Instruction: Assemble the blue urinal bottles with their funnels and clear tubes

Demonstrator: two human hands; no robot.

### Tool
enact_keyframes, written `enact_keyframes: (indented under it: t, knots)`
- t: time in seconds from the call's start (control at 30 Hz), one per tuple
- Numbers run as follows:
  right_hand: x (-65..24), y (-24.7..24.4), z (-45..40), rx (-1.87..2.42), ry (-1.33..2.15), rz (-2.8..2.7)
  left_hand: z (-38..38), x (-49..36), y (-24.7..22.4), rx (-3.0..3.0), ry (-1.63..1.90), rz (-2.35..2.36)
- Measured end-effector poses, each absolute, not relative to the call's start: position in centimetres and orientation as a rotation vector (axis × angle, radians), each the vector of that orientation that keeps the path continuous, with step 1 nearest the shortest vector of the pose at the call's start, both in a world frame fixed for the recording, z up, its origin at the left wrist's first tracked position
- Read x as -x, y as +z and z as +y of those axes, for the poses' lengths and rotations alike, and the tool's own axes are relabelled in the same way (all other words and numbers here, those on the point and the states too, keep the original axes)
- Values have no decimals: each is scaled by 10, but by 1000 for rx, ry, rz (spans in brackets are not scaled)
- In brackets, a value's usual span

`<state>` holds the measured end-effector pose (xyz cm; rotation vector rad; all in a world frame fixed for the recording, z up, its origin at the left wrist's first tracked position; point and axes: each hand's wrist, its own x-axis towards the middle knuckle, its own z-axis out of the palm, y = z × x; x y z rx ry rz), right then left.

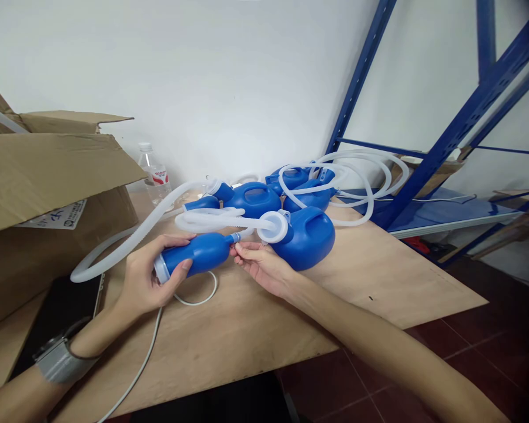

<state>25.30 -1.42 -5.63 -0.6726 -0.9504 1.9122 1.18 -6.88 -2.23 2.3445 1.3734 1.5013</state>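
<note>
The left hand [143, 273] grasps a blue bulb-shaped vessel [203, 254], with the thumb on the near side and the other fingers around the back. This vessel lies almost level, with rounded, smooth, matt plastic; its wide end, at 9 o'clock, has a whitish cap [161, 269], and its thin neck points to 2 o'clock. The right hand [262, 264] is at 4 o'clock from the vessel, its thumb and forefinger pinched close under the neck; if some small part is between them, I cannot tell.

Clock places are counted from the vessel. At 3 o'clock, just beyond the right hand, sits a round blue jug [311, 238] with a moulded handle and a broad white mouth [272, 227]. At 12 o'clock, soft coiled tubing [211, 218] crowds the space behind the vessel. A ribbed, milky hose [132, 247] bends at 9 o'clock, past the left hand. More blue jugs [253, 200] stand at 1 o'clock, and a clear bottle [156, 185] at 11.

At 10 o'clock an open cardboard box [48, 164] closes off that side of the plywood table [379, 276]. A blue metal rack [449, 100] rises at 2 o'clock.
</note>
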Motion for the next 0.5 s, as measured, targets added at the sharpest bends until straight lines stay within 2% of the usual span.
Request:
enact_keyframes:
  t: [0.5]
  knots:
    - [-250, -52, -15, 751, 1983, -869, -61, -7, -22, -2129, 1455, 1425]
